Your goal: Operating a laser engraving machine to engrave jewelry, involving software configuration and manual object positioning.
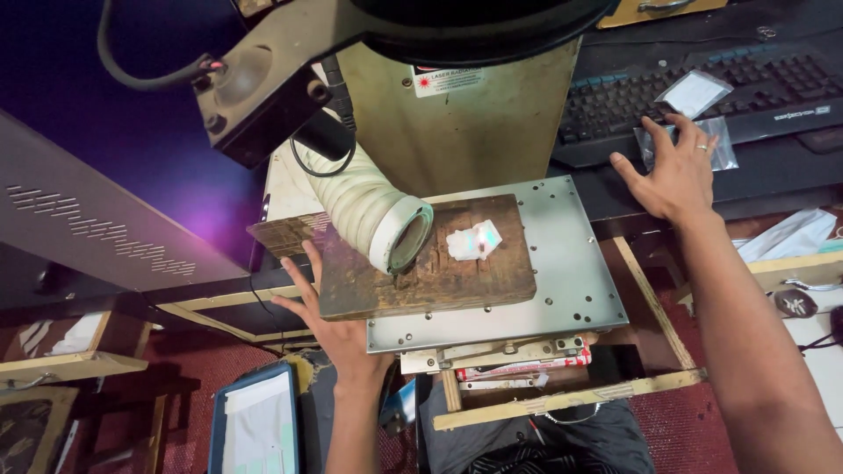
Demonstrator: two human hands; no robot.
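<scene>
Wood board [439,276], dark and scorched, lies on a grey metal plate [575,281], carrying a small white piece [472,240] beside a ribbed white hose [373,215]. Left hand [332,320], fingers spread, presses the board's edge. Right hand [672,175], open, touches clear plastic packets [720,145] on a black keyboard [773,83]. A white-and-red warning label [450,81] sits on the beige column [474,123].

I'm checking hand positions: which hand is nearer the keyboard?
Right. The right hand rests at the keyboard's front edge, on plastic bags; the left hand is far off, at the wooden board.
</scene>
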